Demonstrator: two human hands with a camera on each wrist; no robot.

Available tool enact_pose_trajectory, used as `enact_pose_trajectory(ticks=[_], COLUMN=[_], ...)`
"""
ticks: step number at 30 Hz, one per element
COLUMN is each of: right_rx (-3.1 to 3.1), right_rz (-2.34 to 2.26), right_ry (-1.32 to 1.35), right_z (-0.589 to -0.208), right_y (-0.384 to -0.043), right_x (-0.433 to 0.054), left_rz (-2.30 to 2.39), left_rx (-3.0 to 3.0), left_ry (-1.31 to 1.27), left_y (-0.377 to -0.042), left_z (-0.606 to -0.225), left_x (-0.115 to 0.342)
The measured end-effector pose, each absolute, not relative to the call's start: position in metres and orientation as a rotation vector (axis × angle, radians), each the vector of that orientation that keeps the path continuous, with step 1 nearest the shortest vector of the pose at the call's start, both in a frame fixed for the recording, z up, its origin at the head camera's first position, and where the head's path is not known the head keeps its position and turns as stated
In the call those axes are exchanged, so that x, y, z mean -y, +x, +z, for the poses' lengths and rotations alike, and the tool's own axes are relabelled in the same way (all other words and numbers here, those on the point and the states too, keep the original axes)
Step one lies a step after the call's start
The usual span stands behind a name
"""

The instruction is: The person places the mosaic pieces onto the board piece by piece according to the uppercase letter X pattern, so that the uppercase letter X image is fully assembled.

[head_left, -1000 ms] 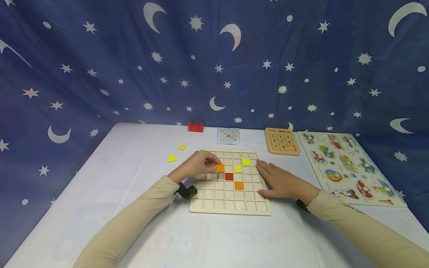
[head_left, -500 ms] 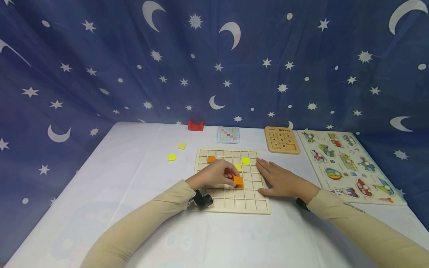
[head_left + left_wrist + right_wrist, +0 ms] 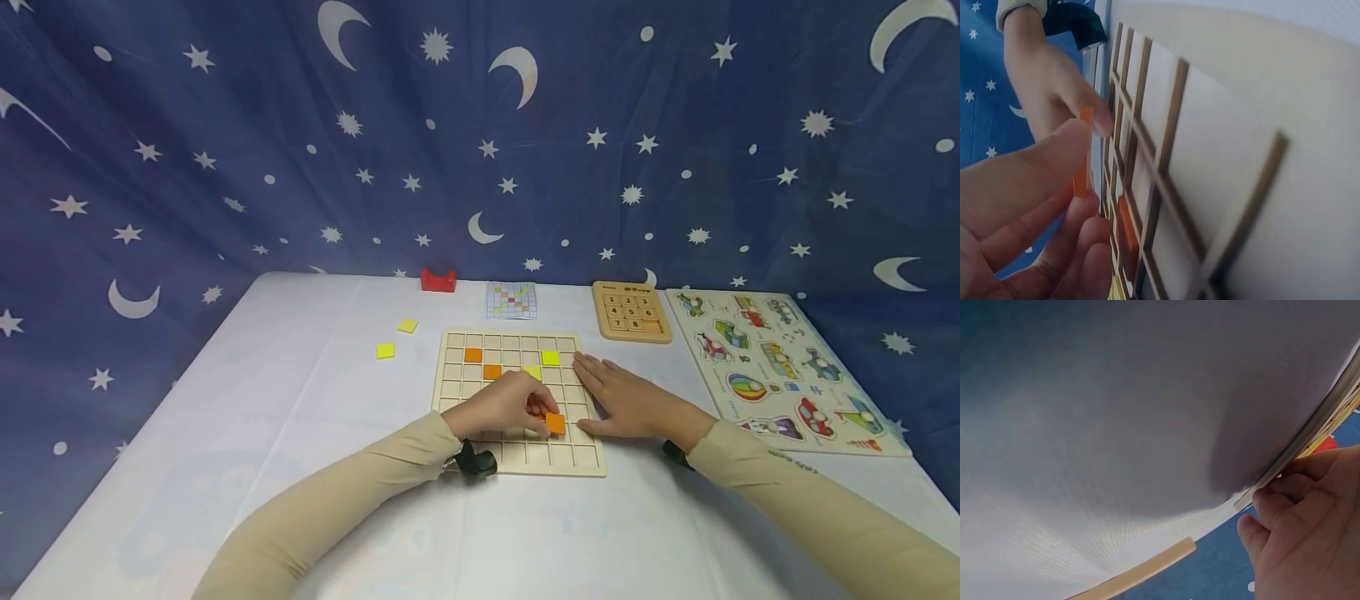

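In the head view my left hand (image 3: 510, 403) pinches an orange square tile (image 3: 555, 424) over the right part of a wooden grid board (image 3: 573, 457). The left wrist view shows this held tile (image 3: 1080, 178) edge-on between thumb and fingertips, apart from the grid, with another orange tile (image 3: 1127, 234) lying in a cell. My right hand (image 3: 626, 402) rests along the board's right edge, fingers straight. Orange tiles (image 3: 473, 355) and yellow tiles (image 3: 551, 357) sit in cells farther back. My left hand hides the board's middle, including the red tile.
Two loose yellow tiles (image 3: 386, 351) lie left of the board. Behind it are a red holder (image 3: 438, 281) and a patterned card (image 3: 512, 301). To the right lie a wooden number puzzle (image 3: 632, 312) and a picture peg puzzle (image 3: 787, 375).
My left hand has moved right and toward me across the board with an orange tile, leaving the orange tile at the back-left cells uncovered. The right hand stays at the board's edge.
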State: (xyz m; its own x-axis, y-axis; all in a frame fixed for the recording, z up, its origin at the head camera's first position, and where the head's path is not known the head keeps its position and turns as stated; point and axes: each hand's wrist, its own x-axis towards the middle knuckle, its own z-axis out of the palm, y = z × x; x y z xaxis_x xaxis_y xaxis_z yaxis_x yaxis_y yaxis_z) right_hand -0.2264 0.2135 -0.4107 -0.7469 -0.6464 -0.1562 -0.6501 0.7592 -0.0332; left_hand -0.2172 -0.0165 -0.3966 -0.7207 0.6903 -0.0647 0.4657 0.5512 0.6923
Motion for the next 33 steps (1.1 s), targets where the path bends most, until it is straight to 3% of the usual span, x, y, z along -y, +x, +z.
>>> enact_pose_trajectory(ticks=[33], right_rx=[-2.789], right_rz=[0.018], right_ry=[-1.026], right_z=[-0.4082], right_y=[-0.2253], right_x=[-0.2128], left_rz=[0.819], left_rx=[-2.553], left_ry=[0.952], left_y=[-0.2104], left_z=[-0.3937], left_x=[0.0068])
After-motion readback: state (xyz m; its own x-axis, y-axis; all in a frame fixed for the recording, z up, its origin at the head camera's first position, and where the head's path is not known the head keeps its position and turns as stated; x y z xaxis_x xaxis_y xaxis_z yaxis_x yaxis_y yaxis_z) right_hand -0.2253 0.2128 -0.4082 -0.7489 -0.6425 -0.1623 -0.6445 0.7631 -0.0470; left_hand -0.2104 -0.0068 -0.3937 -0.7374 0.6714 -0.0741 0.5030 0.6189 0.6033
